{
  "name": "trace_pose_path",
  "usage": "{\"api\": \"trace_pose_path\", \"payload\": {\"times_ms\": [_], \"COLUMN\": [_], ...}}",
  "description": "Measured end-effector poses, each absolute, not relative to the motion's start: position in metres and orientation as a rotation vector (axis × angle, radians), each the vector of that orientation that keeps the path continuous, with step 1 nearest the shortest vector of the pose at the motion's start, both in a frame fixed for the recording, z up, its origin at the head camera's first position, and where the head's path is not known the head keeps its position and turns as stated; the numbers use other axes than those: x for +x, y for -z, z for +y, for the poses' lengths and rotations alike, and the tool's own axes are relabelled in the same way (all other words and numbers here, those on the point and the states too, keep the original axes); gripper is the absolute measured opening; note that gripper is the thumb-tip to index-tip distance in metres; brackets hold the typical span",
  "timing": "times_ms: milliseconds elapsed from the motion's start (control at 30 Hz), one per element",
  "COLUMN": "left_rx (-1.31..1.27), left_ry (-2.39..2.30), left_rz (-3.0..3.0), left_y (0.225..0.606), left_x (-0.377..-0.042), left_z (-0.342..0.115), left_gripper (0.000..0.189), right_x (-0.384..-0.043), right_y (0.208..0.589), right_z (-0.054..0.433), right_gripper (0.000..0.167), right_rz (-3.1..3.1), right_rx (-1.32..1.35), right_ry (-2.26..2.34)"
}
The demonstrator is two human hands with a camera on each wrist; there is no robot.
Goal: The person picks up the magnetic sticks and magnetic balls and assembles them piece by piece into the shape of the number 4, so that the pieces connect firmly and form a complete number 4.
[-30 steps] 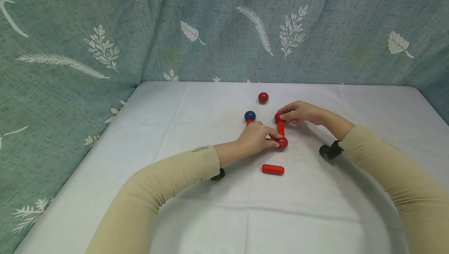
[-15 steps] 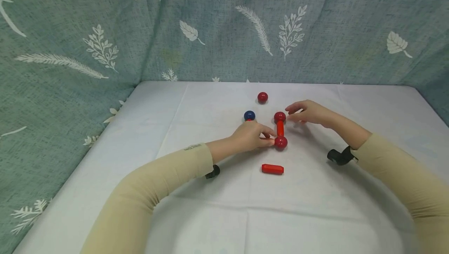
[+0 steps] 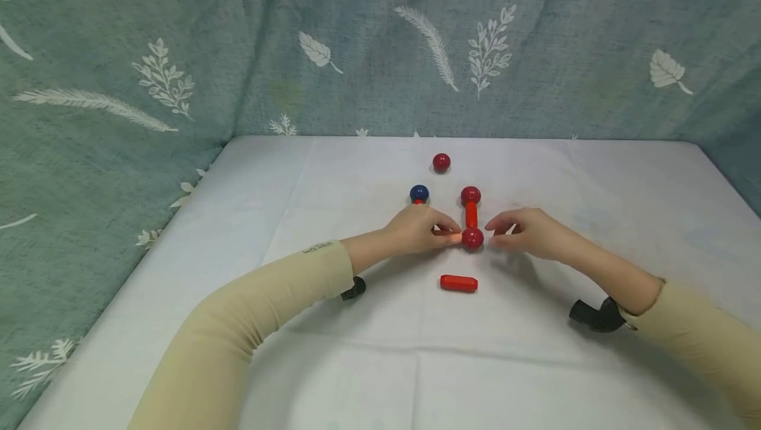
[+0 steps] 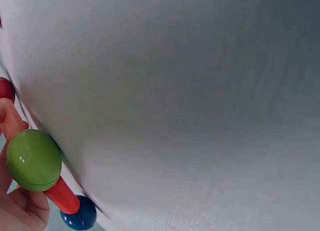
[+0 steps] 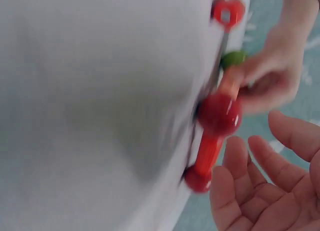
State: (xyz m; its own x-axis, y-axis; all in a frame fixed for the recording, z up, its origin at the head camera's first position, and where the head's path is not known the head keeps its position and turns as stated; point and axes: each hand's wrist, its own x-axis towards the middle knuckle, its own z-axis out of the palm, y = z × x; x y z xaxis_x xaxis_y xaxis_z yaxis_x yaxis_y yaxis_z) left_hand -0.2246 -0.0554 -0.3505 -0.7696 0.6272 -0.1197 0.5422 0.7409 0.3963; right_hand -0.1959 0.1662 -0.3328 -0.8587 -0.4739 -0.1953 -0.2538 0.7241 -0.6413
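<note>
My left hand (image 3: 411, 228) pinches an orange stick (image 4: 12, 122) between thumb and fingers. That stick joins a green ball (image 4: 34, 160) to the near red ball (image 3: 472, 238). From the green ball a red stick (image 4: 63, 196) runs to a blue ball (image 3: 419, 193); in the head view the hand hides the green ball. A second red stick (image 3: 471, 214) links the near red ball to a farther red ball (image 3: 470, 195). My right hand (image 3: 535, 235) is just right of the near red ball, fingers loosely bent, holding nothing.
A loose red ball (image 3: 441, 162) sits towards the back of the white-covered table (image 3: 333, 377). Closer to me lies a loose red stick (image 3: 458, 283). A patterned green-blue curtain (image 3: 357, 47) stands behind the table and along its left side.
My right hand has let go of the farther red ball and moved nearer me, beside the near red ball. The left hand still holds the orange stick, nearly unmoved.
</note>
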Motion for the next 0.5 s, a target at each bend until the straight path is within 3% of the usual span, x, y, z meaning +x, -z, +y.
{"api": "trace_pose_path", "payload": {"times_ms": [500], "left_rx": [0.934], "left_ry": [-0.491], "left_rz": [2.710], "left_y": [0.352], "left_x": [-0.225], "left_z": [-0.057], "left_gripper": [0.025], "right_x": [-0.160], "right_y": [0.352], "right_z": [0.125], "right_gripper": [0.028], "right_rz": [2.532], "right_rx": [-0.867], "right_ry": [0.702]}}
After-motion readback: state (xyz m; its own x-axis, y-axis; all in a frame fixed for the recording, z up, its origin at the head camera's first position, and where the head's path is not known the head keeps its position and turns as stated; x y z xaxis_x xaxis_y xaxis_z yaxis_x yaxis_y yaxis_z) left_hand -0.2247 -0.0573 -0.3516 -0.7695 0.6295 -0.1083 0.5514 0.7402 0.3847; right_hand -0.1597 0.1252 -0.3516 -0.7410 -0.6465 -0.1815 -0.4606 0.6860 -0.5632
